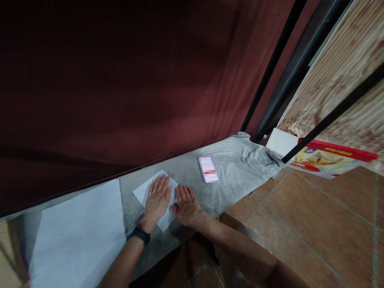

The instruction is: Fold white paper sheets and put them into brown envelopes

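From the head view, the left hand (pixel 156 201) and right hand (pixel 186 204) are lying spread and flat, side by side, pressing a small white paper (pixel 150 190) onto the grey cloth (pixel 240 164), seemingly to keep it smooth. The paper is looking thin and pale, sitting near the cloth's front edge. A larger white sheet (pixel 81 228) is lying toward the cloth's left end, and a small card (pixel 208 169) is resting mid-cloth.
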Demonstrator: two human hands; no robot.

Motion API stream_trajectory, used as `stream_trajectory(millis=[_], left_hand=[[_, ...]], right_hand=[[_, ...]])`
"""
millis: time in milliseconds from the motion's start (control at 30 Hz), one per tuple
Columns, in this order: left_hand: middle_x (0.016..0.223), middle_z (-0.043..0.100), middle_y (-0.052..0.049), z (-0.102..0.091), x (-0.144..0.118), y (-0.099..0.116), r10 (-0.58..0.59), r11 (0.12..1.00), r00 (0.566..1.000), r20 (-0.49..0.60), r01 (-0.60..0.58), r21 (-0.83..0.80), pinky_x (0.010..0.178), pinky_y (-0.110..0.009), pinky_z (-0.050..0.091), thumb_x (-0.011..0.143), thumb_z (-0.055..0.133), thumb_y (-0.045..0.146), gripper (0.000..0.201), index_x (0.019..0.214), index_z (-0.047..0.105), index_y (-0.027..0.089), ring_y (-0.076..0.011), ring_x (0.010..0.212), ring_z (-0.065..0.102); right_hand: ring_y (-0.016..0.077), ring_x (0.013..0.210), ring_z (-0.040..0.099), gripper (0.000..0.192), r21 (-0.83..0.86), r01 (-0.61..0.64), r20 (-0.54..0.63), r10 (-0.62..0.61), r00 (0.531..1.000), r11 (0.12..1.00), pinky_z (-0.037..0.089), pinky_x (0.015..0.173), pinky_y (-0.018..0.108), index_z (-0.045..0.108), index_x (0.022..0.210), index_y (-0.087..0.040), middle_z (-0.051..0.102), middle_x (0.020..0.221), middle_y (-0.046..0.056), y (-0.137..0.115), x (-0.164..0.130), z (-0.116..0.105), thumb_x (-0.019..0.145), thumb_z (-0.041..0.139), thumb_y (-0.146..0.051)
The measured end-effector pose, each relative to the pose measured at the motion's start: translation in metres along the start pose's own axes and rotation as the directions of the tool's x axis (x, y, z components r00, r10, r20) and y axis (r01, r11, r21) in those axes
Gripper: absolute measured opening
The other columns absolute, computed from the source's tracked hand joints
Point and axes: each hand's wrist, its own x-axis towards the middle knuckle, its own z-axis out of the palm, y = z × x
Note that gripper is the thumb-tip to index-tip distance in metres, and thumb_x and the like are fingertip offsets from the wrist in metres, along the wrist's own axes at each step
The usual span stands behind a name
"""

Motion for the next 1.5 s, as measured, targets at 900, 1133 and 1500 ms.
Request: stream_trajectory(millis=[900,1133,1500], left_hand=[[0.164,0.039,-0.014,0.007,0.005,-0.042,0.054,0.988,0.998,-0.034,-0.049,0.144,0.126,-0.051,0.022,0.097,0.029,0.022,0.061,0.156,0.042,0.012,-0.0300,0.156,0.026],[0.164,0.040,-0.014,-0.001,0.006,-0.042,0.068,0.955,0.998,-0.008,-0.063,0.290,0.124,-0.052,0.028,0.097,0.030,0.021,0.061,0.157,0.041,0.011,-0.0297,0.155,0.029],[0.163,0.042,-0.012,-0.002,0.007,-0.040,-0.016,0.952,0.999,-0.035,0.026,0.306,0.125,-0.050,0.025,0.101,0.028,0.030,0.060,0.156,0.042,0.013,-0.0285,0.154,0.033]], right_hand=[[0.0246,0.149,0.041,0.057,0.004,0.137,-0.367,-0.127,0.922,0.991,0.032,0.126,0.042,0.042,0.156,-0.008,0.047,0.158,0.014,-0.025,0.036,0.048,0.108,0.036,-0.039],[0.0246,0.148,0.042,0.057,-0.078,0.225,-0.511,-0.233,0.827,0.971,0.034,0.125,0.043,0.045,0.154,-0.007,0.051,0.156,0.015,-0.017,0.037,0.065,0.106,0.046,-0.038],[0.0280,0.150,0.039,0.060,-0.081,0.212,-0.409,-0.226,0.884,0.974,0.035,0.125,0.044,0.047,0.152,-0.008,0.044,0.160,0.017,-0.012,0.028,0.054,0.101,0.054,-0.038]])
